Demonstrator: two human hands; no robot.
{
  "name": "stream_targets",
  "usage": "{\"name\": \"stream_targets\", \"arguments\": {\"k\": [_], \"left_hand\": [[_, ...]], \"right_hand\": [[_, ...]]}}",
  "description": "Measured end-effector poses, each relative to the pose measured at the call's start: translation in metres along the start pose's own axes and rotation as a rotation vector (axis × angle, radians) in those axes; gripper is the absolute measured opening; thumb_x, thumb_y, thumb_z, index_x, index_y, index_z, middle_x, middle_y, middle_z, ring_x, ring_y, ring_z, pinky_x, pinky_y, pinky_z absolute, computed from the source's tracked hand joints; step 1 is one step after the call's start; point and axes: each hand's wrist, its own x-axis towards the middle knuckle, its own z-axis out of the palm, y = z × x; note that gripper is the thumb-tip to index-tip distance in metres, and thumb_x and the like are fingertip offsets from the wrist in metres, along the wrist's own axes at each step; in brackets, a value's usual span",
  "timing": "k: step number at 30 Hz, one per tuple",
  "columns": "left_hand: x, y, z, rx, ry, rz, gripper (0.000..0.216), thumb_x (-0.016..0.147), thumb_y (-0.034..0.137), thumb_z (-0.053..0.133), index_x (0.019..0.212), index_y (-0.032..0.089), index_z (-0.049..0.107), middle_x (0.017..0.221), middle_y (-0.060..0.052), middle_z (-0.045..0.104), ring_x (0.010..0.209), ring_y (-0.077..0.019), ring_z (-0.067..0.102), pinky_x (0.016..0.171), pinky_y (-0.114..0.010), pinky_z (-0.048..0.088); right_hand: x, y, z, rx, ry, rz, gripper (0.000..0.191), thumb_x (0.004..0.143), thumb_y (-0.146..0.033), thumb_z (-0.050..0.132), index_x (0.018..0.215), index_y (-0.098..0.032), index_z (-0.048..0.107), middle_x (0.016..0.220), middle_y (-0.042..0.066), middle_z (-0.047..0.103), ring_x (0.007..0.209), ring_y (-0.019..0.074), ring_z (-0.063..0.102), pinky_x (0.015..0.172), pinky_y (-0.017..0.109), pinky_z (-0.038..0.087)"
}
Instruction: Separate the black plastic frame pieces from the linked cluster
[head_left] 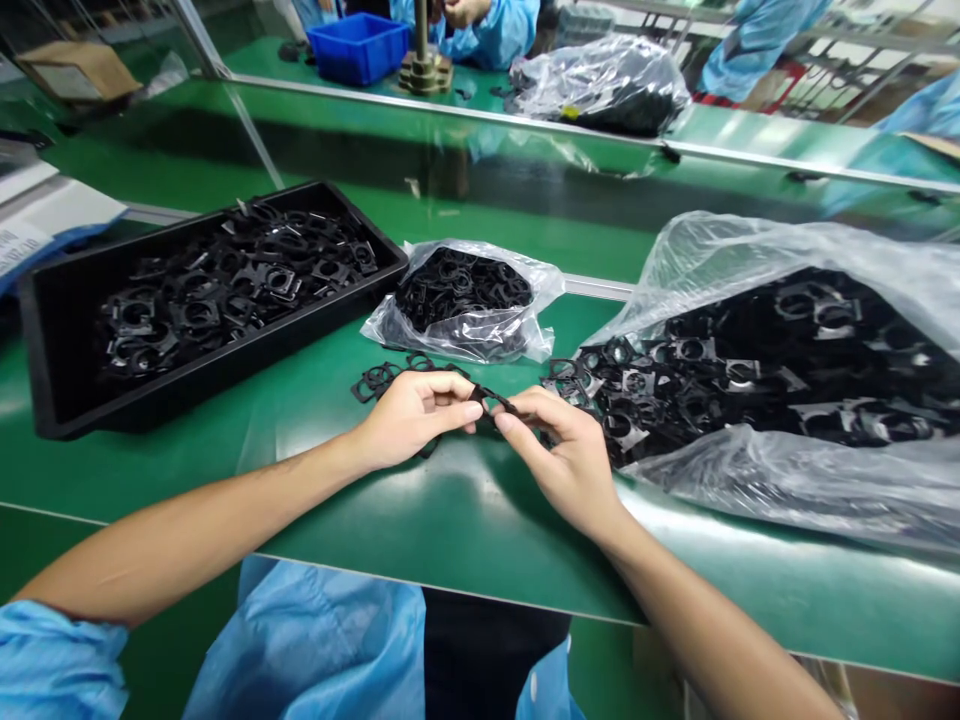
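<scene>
In front of the small bag (491,338), my left hand (405,420) and right hand (570,455) narrowly pinch one black part (504,402); uneven pressure may bend it.

A factory workshop is seen here, that's plain: a green tabletop (450,540) is loaded with black parts (199,312), heaped by the dozen in a tray (187,390) and spread at the mouth of a bag (720,238). Beyond, a blue bin (349,60) is set beside a metal stand (425,76), and blue smocks (508,35) are worn by workers (757,45)!
</scene>
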Motion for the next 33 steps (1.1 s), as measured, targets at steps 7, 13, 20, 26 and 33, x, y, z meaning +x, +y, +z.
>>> {"name": "stream_targets", "arguments": {"k": [7,13,20,26,33], "left_hand": [[-0.0015,0.0,-0.0043,-0.011,-0.095,-0.033,0.035,0.08,0.042,0.079,0.069,0.011,0.067,0.067,-0.004,0.069,0.067,-0.0153,0.065,0.067,-0.026,0.053],[-0.0017,-0.0008,-0.002,-0.03,-0.046,-0.062,0.035,0.075,0.044,0.082,0.074,0.012,0.068,0.067,-0.002,0.066,0.065,-0.0142,0.064,0.066,-0.026,0.052],[-0.0007,0.0023,-0.0007,-0.009,0.004,-0.08,0.035,0.073,0.043,0.084,0.07,0.013,0.066,0.065,-0.001,0.064,0.063,-0.013,0.061,0.066,-0.025,0.051],[-0.0006,0.0029,-0.0004,-0.003,-0.029,-0.084,0.036,0.075,0.045,0.081,0.07,0.013,0.067,0.066,-0.002,0.065,0.065,-0.0139,0.062,0.067,-0.026,0.051],[-0.0013,0.0014,-0.0003,-0.002,-0.038,-0.083,0.037,0.076,0.047,0.081,0.072,0.013,0.065,0.066,-0.002,0.065,0.066,-0.0139,0.062,0.069,-0.026,0.051]], "right_hand": [[0.002,-0.0077,-0.0035,0.26,-0.085,0.164,0.027,0.093,-0.038,0.066,0.075,-0.019,0.064,0.073,0.0,0.062,0.066,0.0128,0.06,0.067,0.025,0.051],[0.0015,-0.005,-0.0029,0.278,-0.04,0.198,0.028,0.09,-0.043,0.068,0.077,-0.019,0.066,0.072,0.001,0.063,0.065,0.0134,0.061,0.066,0.026,0.053],[0.0029,-0.0017,-0.002,0.244,-0.015,0.195,0.031,0.088,-0.047,0.07,0.075,-0.019,0.066,0.069,0.0,0.062,0.062,0.0137,0.061,0.063,0.027,0.054],[0.0039,-0.0024,-0.0017,0.297,-0.032,0.174,0.025,0.088,-0.039,0.071,0.075,-0.019,0.065,0.07,-0.001,0.061,0.061,0.0118,0.061,0.064,0.025,0.054],[0.0029,-0.0064,-0.0027,0.248,-0.04,0.191,0.032,0.088,-0.047,0.07,0.073,-0.019,0.064,0.072,0.001,0.062,0.062,0.0136,0.061,0.064,0.027,0.054]]}}
